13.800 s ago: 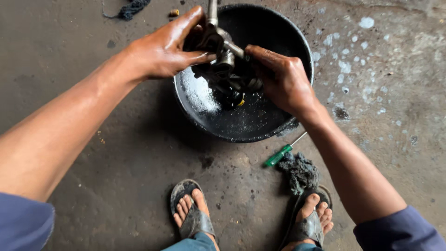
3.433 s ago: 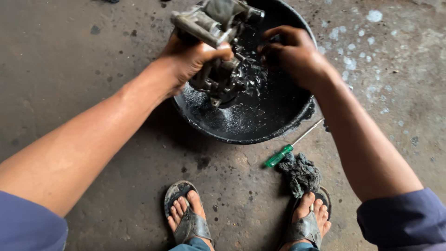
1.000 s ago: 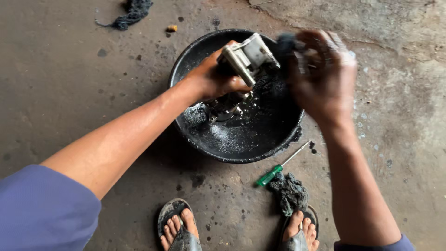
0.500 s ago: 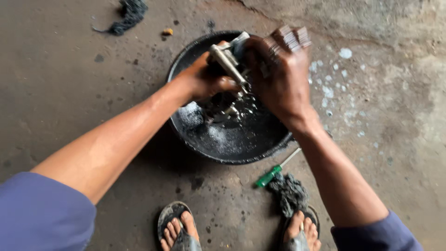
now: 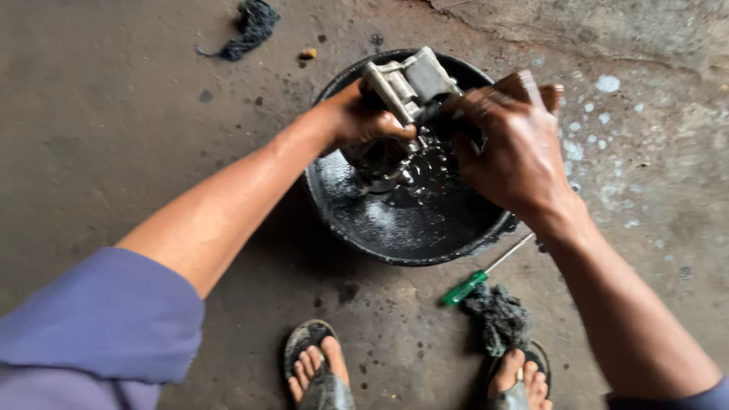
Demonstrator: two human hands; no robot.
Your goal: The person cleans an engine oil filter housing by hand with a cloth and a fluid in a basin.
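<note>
Upper middle of the frame: the left hand is clamped around a grey metal engine part, holding it tilted over the black basin. The right hand is curled shut right against that part from the right side, blurred; what it grips I cannot tell. Dark wet liquid and small pieces glisten inside the basin, just beneath the part. Lower right of the basin, a green-handled screwdriver lies on the concrete floor, touching a grey rag. Two sandalled feet sit at the bottom edge. Upper left, a dark scrap of cloth lies well apart.
</note>
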